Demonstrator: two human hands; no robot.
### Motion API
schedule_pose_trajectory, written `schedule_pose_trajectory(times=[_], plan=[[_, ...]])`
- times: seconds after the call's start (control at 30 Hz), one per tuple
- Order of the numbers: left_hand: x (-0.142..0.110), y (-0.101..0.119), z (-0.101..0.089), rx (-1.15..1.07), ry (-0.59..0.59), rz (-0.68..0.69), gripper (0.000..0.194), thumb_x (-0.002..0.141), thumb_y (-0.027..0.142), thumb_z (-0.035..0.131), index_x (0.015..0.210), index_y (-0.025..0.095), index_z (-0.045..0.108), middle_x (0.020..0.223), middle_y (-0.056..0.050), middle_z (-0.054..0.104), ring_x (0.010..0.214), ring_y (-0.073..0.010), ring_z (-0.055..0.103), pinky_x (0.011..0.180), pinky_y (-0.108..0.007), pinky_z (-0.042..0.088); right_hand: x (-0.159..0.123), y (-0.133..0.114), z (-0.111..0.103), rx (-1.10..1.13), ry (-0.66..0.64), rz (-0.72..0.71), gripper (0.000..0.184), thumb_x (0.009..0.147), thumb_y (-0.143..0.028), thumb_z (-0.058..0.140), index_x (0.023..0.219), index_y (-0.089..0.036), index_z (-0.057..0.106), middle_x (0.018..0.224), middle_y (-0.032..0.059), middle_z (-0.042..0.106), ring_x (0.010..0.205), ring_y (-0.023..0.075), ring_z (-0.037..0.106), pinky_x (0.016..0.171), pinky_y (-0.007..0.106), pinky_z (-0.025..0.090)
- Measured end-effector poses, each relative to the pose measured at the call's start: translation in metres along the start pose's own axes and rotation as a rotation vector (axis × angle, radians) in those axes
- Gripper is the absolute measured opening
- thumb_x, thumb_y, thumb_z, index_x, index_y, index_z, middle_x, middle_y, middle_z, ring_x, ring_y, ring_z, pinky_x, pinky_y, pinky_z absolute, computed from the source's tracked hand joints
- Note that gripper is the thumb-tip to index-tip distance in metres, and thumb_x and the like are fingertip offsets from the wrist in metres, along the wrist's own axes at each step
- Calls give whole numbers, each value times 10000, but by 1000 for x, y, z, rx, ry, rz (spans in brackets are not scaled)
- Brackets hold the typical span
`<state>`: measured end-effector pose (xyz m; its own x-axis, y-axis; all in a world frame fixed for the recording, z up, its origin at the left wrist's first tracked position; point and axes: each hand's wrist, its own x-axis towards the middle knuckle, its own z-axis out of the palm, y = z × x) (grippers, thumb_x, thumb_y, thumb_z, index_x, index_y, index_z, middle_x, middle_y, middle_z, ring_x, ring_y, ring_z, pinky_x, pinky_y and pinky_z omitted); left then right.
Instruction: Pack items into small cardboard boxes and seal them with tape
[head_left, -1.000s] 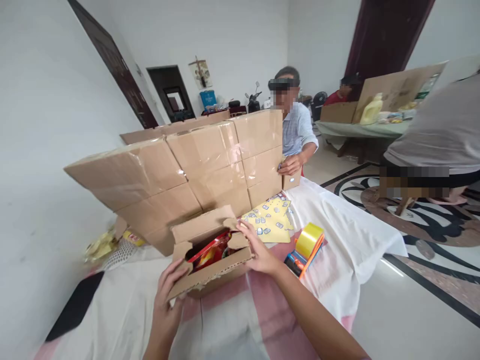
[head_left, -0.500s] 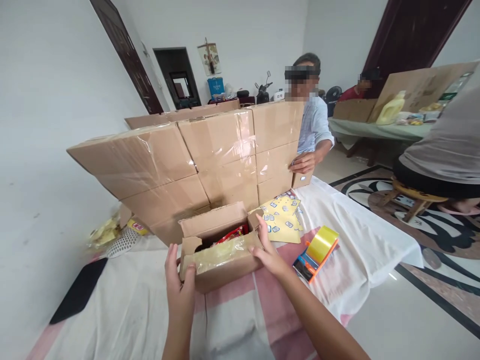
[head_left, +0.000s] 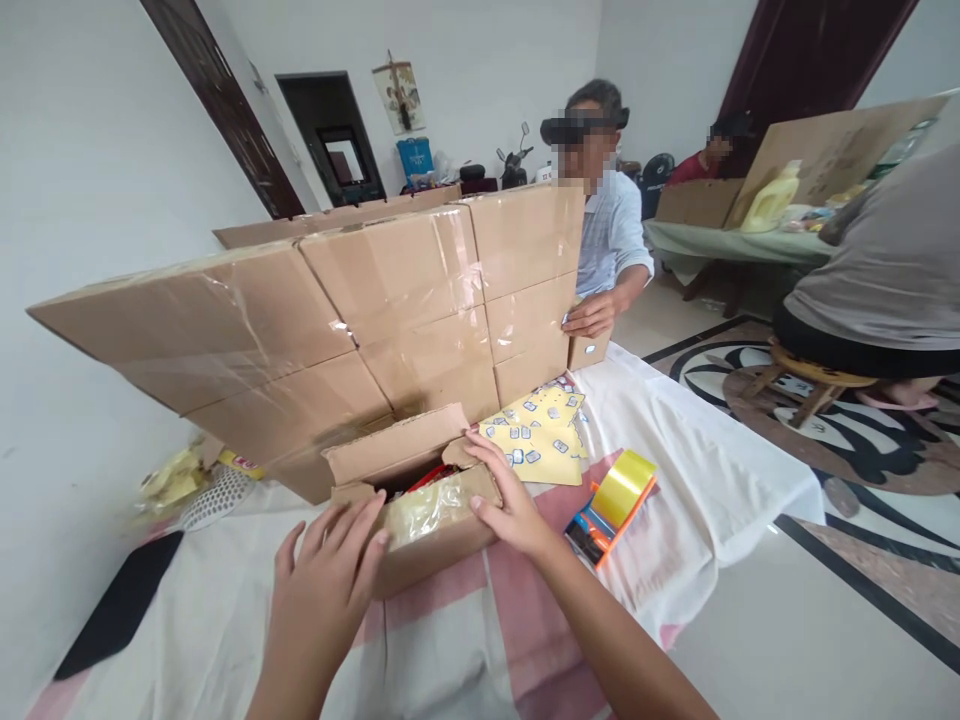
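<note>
A small cardboard box (head_left: 439, 545) stands on the cloth in front of me, its long back flap raised. A strip of clear tape runs along its front top edge, and a red packet (head_left: 433, 478) shows inside. My left hand (head_left: 330, 555) rests over the box's left end, fingers stretched and slightly apart. At the right end, my right hand (head_left: 506, 495) grips the box, thumb on the front wall and fingers at the folded-in side flap. An orange-and-blue tape dispenser (head_left: 611, 505) with a yellow roll lies to the right.
A wall of taped cardboard boxes (head_left: 405, 290) stands behind the small box. Beside it lies a yellow printed sheet (head_left: 536, 435). A co-worker's hand (head_left: 592, 315) touches the stack's right end. At left are a white perforated item (head_left: 217, 497) and a black flat object (head_left: 120, 605).
My left hand has shifted from clasping the box's left side to lying over its left end. My right fingers have moved up to the side flap, which is folded further in. The view has shifted slightly.
</note>
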<state>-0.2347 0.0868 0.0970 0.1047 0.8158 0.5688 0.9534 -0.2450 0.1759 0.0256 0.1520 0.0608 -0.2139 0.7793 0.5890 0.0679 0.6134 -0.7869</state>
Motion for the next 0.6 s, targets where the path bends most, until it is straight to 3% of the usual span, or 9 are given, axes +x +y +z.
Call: schedule_pose_trajectory(times=[0.1, 0.13, 0.2, 0.33, 0.47, 0.53, 0.6], plan=[[-2, -14, 8, 65, 12, 224, 481, 948, 447, 461, 1408, 427, 601, 1151, -24, 774, 1043, -282, 679, 1011, -468, 405, -1, 0, 0, -66, 3, -27, 489, 926, -352, 599, 1397, -262, 503, 1614, 112, 403, 1506, 274, 362, 1235, 483, 299], [-2, -22, 14, 81, 53, 275, 505, 941, 443, 471, 1438, 456, 559, 1205, -4, 763, 1032, -273, 692, 929, -441, 458, -1, 2, 0, -95, 4, -29, 482, 909, -347, 609, 1375, -258, 522, 1607, 117, 417, 1497, 278, 378, 1226, 482, 312], [2, -40, 27, 107, 18, 338, 561, 919, 476, 516, 1479, 489, 485, 1402, 19, 663, 1105, -269, 697, 855, -418, 533, 1, 4, 0, -143, 13, -30, 466, 872, -348, 625, 1322, -247, 560, 1605, 128, 426, 1479, 291, 406, 1208, 484, 334], [17, -58, 41, 89, -92, 339, 539, 789, 619, 664, 1307, 474, 672, 1484, -2, 587, 1207, -328, 673, 886, -464, 610, 5, 6, 0, -181, 46, -46, 428, 792, -327, 640, 1209, -232, 608, 1597, 136, 441, 1440, 304, 463, 1175, 472, 373], [30, -42, 29, 143, -145, 288, 452, 731, 674, 704, 1126, 466, 773, 1517, -30, 551, 1275, -400, 620, 936, -593, 576, 6, 2, -2, -183, 57, -36, 382, 750, -285, 640, 1128, -234, 631, 1545, 119, 515, 1378, 289, 534, 1155, 446, 400], [39, -27, 18, 177, -160, 296, 419, 696, 687, 737, 1031, 444, 802, 1560, -34, 497, 1374, -438, 522, 1022, -684, 485, 7, 3, -1, -172, 69, -36, 371, 757, -281, 617, 1125, -230, 630, 1530, 120, 532, 1370, 281, 545, 1141, 437, 417], [51, -15, 8, 174, -226, 310, 390, 685, 655, 770, 976, 399, 813, 1607, -32, 431, 1458, -431, 420, 1123, -700, 373, 8, 5, 0, -153, 94, -60, 362, 775, -287, 590, 1130, -223, 621, 1515, 126, 546, 1379, 271, 539, 1129, 423, 433]])
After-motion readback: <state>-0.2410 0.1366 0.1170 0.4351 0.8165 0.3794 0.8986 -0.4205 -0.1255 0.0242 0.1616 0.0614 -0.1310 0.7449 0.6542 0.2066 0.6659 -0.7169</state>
